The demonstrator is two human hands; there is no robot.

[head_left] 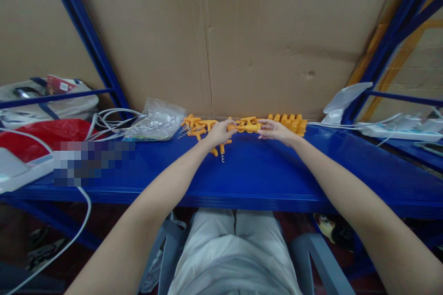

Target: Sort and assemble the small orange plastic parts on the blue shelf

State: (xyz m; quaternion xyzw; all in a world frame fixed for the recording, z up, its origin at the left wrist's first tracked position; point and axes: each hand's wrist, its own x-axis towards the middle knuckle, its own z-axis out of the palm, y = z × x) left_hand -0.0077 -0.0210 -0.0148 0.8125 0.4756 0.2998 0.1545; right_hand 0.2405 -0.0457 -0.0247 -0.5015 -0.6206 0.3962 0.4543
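Over the blue table, we hold both bare arms stretched forward, left hand and right hand turned toward each other near its back edge, fingers bent.

An orange-yellow elongated plastic piece is positioned between the fingers of the left hand and right hand. Left of the fingers: orange T-handled metal-spiral corkscrews, then a clear plastic bag. Right: grouped orange upright plastic parts. Behind: 1 flat brown cardboard panel. Below: 1 blue flat metal tabletop.
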